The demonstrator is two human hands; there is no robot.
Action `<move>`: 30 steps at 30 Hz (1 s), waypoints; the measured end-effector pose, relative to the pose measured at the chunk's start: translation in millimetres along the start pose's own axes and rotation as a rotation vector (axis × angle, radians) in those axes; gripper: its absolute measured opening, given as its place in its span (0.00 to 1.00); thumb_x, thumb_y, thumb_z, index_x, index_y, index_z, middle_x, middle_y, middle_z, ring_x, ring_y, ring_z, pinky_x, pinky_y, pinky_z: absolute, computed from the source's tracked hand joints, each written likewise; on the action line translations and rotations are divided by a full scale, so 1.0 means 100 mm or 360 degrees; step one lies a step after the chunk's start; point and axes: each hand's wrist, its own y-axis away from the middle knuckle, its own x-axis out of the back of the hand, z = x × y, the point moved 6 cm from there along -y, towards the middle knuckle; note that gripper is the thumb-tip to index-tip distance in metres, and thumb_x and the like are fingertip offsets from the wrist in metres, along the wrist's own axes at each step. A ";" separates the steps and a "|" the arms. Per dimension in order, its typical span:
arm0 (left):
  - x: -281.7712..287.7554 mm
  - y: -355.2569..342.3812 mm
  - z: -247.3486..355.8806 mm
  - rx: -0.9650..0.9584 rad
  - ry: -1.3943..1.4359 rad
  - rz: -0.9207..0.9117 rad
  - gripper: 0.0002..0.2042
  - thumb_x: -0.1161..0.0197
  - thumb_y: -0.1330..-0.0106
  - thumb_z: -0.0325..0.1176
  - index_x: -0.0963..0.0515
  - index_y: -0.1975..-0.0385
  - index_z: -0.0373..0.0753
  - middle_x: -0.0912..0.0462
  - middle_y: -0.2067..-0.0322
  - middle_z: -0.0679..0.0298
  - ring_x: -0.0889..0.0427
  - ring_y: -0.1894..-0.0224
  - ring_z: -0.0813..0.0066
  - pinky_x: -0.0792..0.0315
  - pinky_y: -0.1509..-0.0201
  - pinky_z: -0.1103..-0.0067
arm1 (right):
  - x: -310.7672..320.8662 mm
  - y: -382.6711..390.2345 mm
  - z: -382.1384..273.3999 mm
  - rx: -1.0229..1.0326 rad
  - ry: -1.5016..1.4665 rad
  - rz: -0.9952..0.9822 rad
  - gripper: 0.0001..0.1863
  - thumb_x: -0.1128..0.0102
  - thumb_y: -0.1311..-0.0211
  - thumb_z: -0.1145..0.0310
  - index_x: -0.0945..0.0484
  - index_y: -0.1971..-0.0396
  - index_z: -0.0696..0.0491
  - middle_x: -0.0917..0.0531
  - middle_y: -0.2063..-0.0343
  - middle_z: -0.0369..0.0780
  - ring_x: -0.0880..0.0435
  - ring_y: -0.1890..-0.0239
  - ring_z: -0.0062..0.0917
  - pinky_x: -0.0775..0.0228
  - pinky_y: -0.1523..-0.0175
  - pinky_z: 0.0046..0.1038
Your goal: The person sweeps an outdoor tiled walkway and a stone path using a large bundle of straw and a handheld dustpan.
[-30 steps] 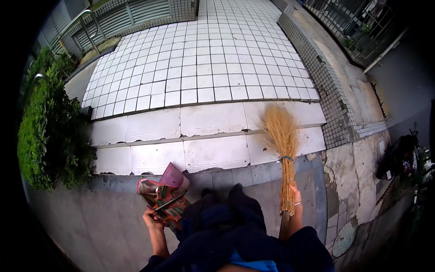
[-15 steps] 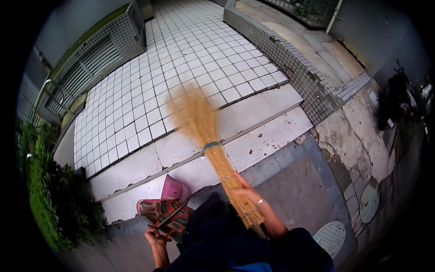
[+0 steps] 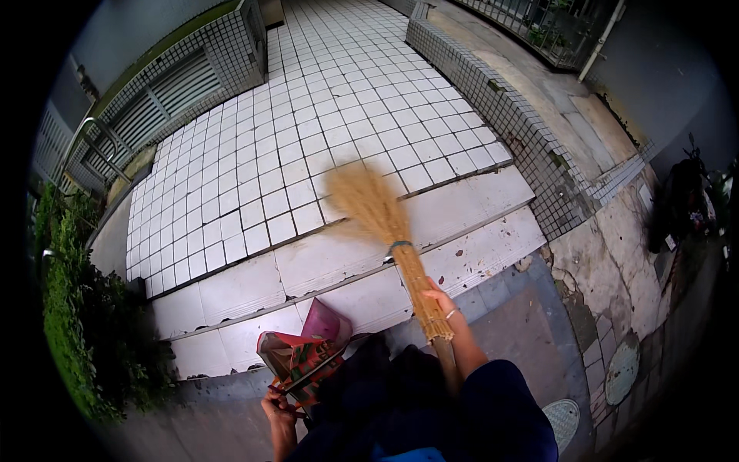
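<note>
Biggest on my feed is the white tiled landing [image 3: 231, 192], its square tiles running up and away from me. In front of it drop two long pale steps, the upper step [image 3: 469, 202] and the lower step [image 3: 362, 304], both chipped along their edges. A low wall [image 3: 508, 123] faced with small grey tiles borders the landing on the right, and a green hedge [image 3: 92, 323] fills the left side beside the steps.

Next in size is the straw broom [image 3: 408, 266], tilted with its head up and to the left, over the upper step and the landing's front edge. Its bristles are blurred, so I can't tell whether they touch the surface. A dark band binds it partway down.

Near the person's legs I have a red and green patterned bag [image 3: 312, 356], and just behind it a pink container [image 3: 327, 319] in front of the lower step.

My right hand [image 3: 445, 299] is wrapped around the broom's lower bundle, with a pale bracelet [image 3: 451, 313] at the wrist. My left hand [image 3: 279, 408] has its fingers curled at the bag's near end; its exact grip is hard to make out. Small brown scraps [image 3: 486, 271] dot the lower step's right part.
</note>
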 end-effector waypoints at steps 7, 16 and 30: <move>-0.28 -0.17 0.21 -0.0141 0.0052 -0.0110 0.06 0.53 0.65 0.24 0.37 0.87 0.45 0.43 0.92 0.76 0.50 0.93 0.84 0.58 0.90 0.87 | 1.25 0.58 -0.75 0.0450 -0.0265 0.0279 0.25 0.50 0.48 0.66 0.42 0.48 0.46 0.26 0.70 0.44 0.24 0.78 0.34 0.28 0.77 0.35; -0.64 0.06 -0.04 -0.0329 -0.0013 -0.0028 0.05 0.52 0.60 0.29 0.40 0.90 0.45 0.43 0.92 0.73 0.47 0.90 0.82 0.51 0.86 0.86 | 0.65 2.00 -1.12 0.0622 -0.0061 0.0597 0.43 0.46 0.52 0.71 0.59 0.37 0.44 0.26 0.58 0.43 0.24 0.64 0.29 0.29 0.65 0.28; -1.27 0.13 -0.24 -0.0505 -0.0650 -0.0208 0.08 0.55 0.46 0.29 0.41 0.85 0.41 0.37 0.83 0.67 0.43 0.85 0.81 0.44 0.83 0.88 | 1.94 1.21 -1.00 0.0229 -0.0159 0.0571 0.44 0.42 0.56 0.74 0.54 0.38 0.44 0.23 0.64 0.42 0.22 0.72 0.28 0.29 0.69 0.28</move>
